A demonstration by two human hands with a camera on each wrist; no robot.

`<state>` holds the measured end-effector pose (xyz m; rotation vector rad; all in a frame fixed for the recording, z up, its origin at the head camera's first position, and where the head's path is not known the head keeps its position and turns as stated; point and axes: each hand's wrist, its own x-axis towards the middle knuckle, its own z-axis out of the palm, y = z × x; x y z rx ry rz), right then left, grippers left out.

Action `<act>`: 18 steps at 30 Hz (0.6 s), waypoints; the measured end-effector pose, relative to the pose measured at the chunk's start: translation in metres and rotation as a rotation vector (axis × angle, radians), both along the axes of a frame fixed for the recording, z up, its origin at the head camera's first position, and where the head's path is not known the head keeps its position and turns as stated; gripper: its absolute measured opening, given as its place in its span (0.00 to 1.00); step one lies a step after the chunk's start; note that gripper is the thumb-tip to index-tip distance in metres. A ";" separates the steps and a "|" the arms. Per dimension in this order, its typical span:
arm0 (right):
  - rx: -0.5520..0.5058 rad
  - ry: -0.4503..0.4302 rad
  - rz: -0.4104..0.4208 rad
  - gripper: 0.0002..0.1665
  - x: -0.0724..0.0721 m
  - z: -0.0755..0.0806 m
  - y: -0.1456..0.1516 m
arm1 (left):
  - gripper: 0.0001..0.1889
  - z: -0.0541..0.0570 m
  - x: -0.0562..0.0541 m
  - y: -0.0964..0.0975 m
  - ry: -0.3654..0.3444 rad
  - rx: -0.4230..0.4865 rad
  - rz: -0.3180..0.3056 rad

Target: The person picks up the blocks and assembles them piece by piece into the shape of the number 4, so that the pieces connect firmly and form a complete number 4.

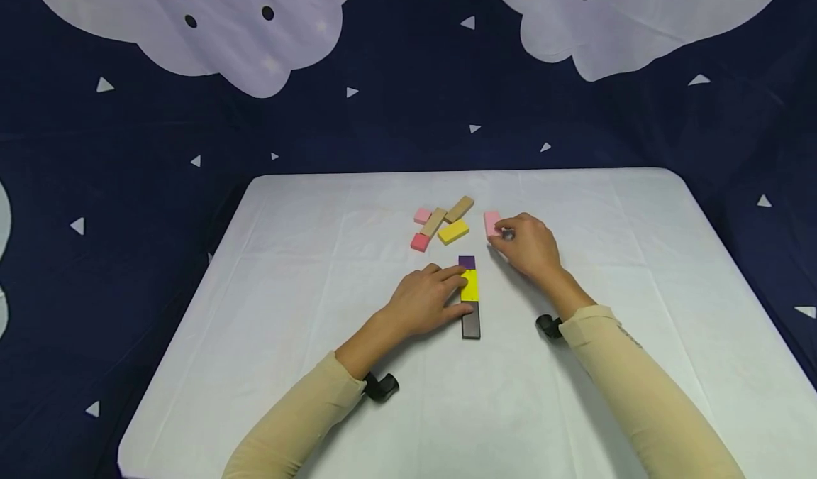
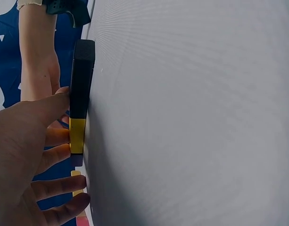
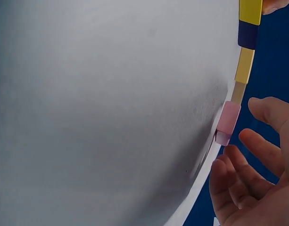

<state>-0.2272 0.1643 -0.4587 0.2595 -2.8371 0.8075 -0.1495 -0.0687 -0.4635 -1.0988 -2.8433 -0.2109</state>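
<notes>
Tabletop (image 1: pixel 306 280), pink block (image 1: pixel 491 219) partly behind right hand (image 1: pixel 531 245)

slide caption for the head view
Left hand at a row of dark, yellow, purple blocks; right hand at a pink block.

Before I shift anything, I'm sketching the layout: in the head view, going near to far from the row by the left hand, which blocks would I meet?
Dark grey block → middle yellow block → purple block → loose yellow block → farthest wooden block.
</notes>
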 end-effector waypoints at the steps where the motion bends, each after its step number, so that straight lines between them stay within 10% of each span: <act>1: 0.007 -0.010 -0.003 0.20 0.000 0.000 0.000 | 0.30 0.000 0.000 0.000 0.000 -0.002 0.000; 18: 0.085 -0.063 -0.045 0.19 -0.004 -0.002 -0.006 | 0.30 0.002 0.002 0.000 -0.014 -0.002 0.009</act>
